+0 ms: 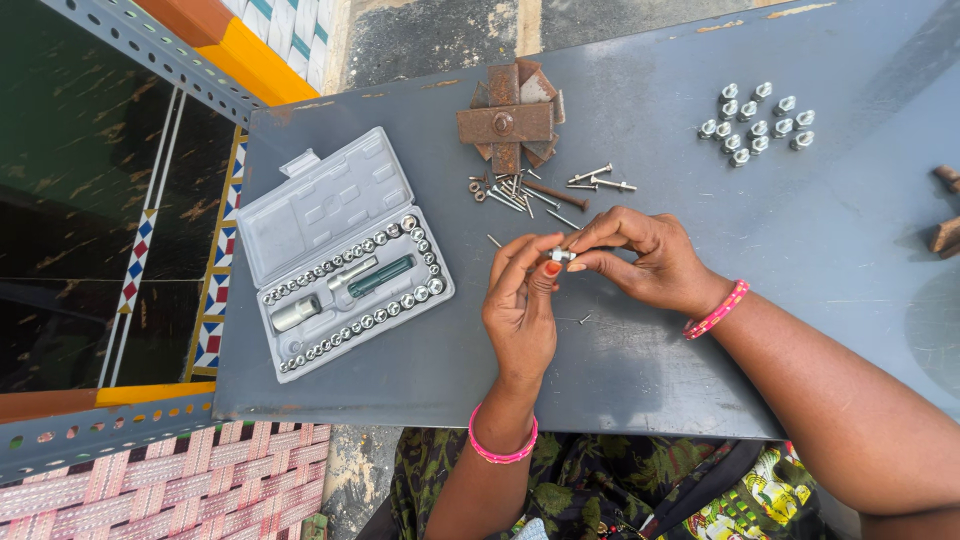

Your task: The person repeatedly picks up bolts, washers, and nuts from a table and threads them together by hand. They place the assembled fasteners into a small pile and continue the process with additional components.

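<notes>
We hold a small silver metal piece (562, 255) between our two hands, just above the grey metal sheet (400, 390). Our left hand (520, 305) pinches one end of it with the thumb and fingertips. Our right hand (645, 258) pinches the other end, with its fingers closed on it. We cannot tell just what kind of piece it is, because it is so small.

Just past our hands lies a little heap of screws and bolts (545, 188). Behind the heap sits a rusty stack of brown metal plates (507, 122). A bunch of shiny nuts (758, 122) rests well apart, up on the right side of the sheet. On the left side lies an open grey socket set case (340, 255), with rows of round sockets and a green-handled tool inside. We wear a pink bangle on each wrist.
</notes>
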